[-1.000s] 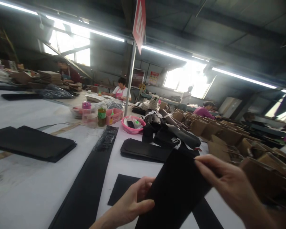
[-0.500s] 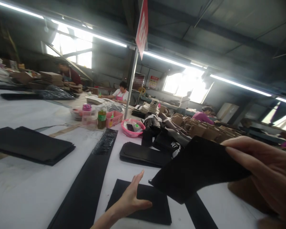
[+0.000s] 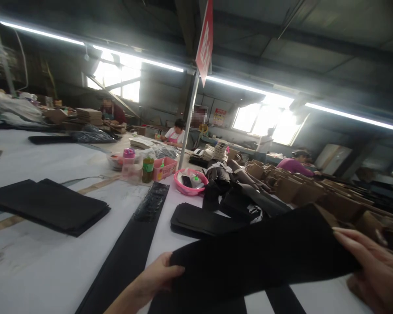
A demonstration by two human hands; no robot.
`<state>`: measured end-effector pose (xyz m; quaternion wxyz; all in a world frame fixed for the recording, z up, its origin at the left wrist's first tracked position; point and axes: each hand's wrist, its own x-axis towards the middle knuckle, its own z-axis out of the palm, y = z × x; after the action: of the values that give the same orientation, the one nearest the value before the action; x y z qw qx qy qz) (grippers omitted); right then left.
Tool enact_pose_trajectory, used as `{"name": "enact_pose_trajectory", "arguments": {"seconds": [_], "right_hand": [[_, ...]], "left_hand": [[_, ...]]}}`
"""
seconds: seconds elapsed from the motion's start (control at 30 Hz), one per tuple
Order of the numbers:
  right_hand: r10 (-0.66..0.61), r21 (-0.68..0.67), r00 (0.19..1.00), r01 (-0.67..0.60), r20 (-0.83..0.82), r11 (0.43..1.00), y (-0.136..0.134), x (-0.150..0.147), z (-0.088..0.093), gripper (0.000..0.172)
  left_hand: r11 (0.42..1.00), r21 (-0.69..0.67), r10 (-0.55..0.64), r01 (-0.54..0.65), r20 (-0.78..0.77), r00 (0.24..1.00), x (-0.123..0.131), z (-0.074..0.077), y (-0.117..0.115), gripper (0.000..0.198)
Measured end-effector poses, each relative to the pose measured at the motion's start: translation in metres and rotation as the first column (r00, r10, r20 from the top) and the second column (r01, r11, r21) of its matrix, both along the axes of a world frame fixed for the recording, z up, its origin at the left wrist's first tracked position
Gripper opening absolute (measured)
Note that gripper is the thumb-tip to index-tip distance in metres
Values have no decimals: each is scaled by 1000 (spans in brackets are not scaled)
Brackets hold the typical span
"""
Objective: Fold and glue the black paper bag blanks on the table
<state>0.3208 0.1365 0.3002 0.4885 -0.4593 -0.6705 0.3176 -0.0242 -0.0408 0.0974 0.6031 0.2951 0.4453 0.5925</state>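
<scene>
A black rectangular sheet (image 3: 262, 257), its material unclear, is stretched between my two hands above the table. My left hand (image 3: 159, 272) pinches its left end between thumb and fingers. At the opposite end, my right hand (image 3: 370, 257) grips the right edge. Below it, partly covered, lies a flat black piece (image 3: 199, 305) on the white tabletop. Just beyond the held sheet is a stack of black pieces with rounded corners (image 3: 199, 218). Long black strips (image 3: 127, 257) run away from me, left of my left hand.
Another black stack (image 3: 49, 205) lies at the left. Farther back stand a pink basin (image 3: 190, 188), a pink box (image 3: 165, 169), a bottle (image 3: 147, 169) and a sign pole (image 3: 187, 122). Brown folded pieces (image 3: 288, 183) fill the back right. Several people sit or stand beyond.
My left hand, open and apart from the sheet before, has closed on its left end. The sheet has swung from slanting to nearly level across my front. The view has shifted slightly left.
</scene>
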Motion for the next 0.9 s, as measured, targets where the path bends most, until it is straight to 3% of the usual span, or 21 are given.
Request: {"name": "enact_pose_trajectory", "arguments": {"seconds": [0.13, 0.23, 0.33, 0.47, 0.6, 0.77, 0.9], "right_hand": [[52, -141, 998, -54, -20, 989, 41, -13, -64, 40], [53, -152, 998, -47, 38, 987, 75, -32, -111, 38], [34, -159, 996, -20, 83, 987, 109, -55, -146, 39], [3, -111, 984, 17, 178, 994, 151, -82, -176, 37], [-78, -68, 937, 107, 340, 992, 177, -99, -205, 27], [-148, -65, 838, 213, 525, 975, 188, -106, -239, 26], [-168, -33, 793, 230, 586, 973, 192, -105, -242, 34]], "left_hand": [[983, -72, 169, -167, 21, 985, -40, 5, 27, 45], [967, -75, 239, -244, -76, 968, -66, 9, 60, 41], [950, -48, 295, -310, -199, 934, -90, 13, 100, 36], [926, 20, 361, -376, -329, 872, -117, 12, 149, 32], [901, 34, 405, -432, -422, 811, -132, -7, 183, 32], [886, 30, 385, -463, -604, 698, -126, -39, 195, 25], [894, 38, 336, -446, -715, 613, -108, -48, 198, 33]]}}
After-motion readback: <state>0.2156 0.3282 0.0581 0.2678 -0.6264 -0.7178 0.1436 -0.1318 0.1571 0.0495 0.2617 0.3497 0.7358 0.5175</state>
